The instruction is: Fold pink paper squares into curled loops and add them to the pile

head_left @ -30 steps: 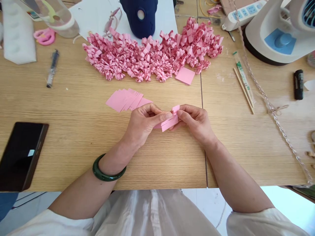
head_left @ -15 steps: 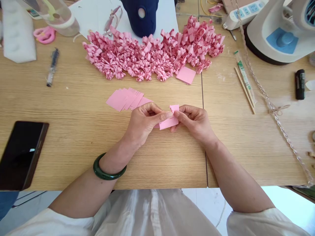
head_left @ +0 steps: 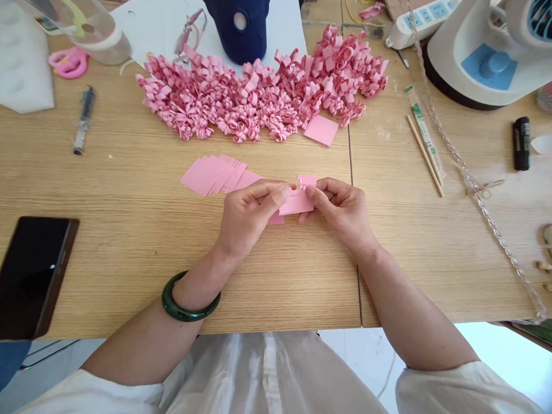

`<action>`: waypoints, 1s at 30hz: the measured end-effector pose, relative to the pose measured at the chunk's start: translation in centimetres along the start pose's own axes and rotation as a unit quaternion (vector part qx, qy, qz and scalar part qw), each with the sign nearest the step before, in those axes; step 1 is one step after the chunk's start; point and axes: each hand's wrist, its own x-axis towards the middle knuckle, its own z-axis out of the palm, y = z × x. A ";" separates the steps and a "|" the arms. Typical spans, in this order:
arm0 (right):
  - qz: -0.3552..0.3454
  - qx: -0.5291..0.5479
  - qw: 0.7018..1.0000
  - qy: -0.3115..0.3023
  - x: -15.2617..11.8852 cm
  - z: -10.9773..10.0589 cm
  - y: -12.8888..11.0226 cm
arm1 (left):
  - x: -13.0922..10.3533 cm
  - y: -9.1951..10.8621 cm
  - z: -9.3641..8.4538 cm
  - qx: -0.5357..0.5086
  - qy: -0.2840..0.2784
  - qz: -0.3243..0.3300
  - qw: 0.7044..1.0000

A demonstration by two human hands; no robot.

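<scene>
Evidently, the left hand [head_left: 248, 215] and right hand [head_left: 345, 210] pinch opposite sides of the slit paper [head_left: 297, 203] between them, likely for steadiness. Toward ten o'clock, sheets [head_left: 202, 174] lie fanned, apparently so the edges separate easily.

At mid-frame, I see my left hand [head_left: 245, 215] has eased left, farther from the right hand [head_left: 338, 210]; the pink paper [head_left: 296, 203] now sits higher and more level.
</scene>
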 end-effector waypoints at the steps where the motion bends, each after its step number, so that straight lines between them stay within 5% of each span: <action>1: -0.001 -0.006 1.000 0.001 0.0 0.0 0.0 | 0.0 0.0 -0.1 0.017 0.004 0.005 1.000; 11: 0.006 -0.002 1.000 -0.011 0.0 0.0 -0.1 | 0.2 -0.2 -0.3 0.090 0.024 0.012 0.996; 16: 0.034 0.017 0.998 -0.054 0.0 0.1 -0.1 | 0.1 -0.3 -0.3 0.084 0.018 0.020 0.996; 30: 0.037 0.013 0.998 -0.055 0.0 0.3 0.3 | 0.1 -0.4 -0.2 0.071 0.012 -0.005 0.997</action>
